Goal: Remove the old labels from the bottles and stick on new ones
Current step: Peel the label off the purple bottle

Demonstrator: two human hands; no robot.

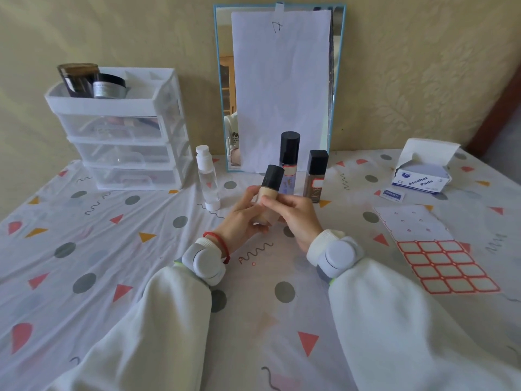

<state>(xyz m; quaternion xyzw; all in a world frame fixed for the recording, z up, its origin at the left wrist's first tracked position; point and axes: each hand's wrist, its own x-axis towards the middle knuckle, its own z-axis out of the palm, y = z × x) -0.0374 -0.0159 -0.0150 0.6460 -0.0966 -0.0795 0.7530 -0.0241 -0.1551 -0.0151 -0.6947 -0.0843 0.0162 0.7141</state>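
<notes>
**Two hands on one beige bottle**

Both hands hold the beige bottle (267, 201) above the middle of the table (84, 249), tilted, its black cap pointing away. The left hand (242, 218) wraps its fingers around the lower body; the right hand (293, 213) pinches the upper body. Two capped bottles (289, 156) (316, 176) stand behind, a clear bottle (208, 179) to the left. The label sheet (439, 249) lies near the right edge.
</notes>
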